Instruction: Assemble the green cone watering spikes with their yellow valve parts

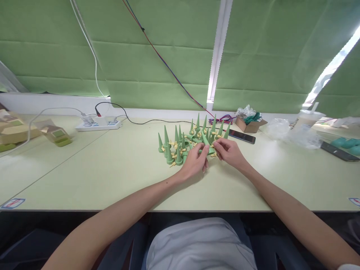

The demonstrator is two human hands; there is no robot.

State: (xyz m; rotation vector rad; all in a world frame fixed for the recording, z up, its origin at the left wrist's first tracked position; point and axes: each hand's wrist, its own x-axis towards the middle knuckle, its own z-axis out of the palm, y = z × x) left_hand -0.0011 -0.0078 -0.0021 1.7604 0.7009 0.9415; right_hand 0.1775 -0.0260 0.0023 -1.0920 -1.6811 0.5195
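Many green cones [179, 154] with round bases and small yellow pieces [173, 165] stand or lie in a cluster on the pale table. Tilted between my hands is one green cone [206, 141], its wide base toward the right. My left hand [196, 159] holds this cone with thumb and fingers near its base. Close beside it on the right, my right hand [227, 150] is pinched at the cone's base; what sits between its fingertips is too small to make out.
A phone [242, 136], a small cardboard box [250, 125] and a plastic cup [305, 120] in wrapping are at the back right. A power strip [98, 125] lies at the back left near opened cartons [53, 132]. The table [112, 187] ends in front of me.
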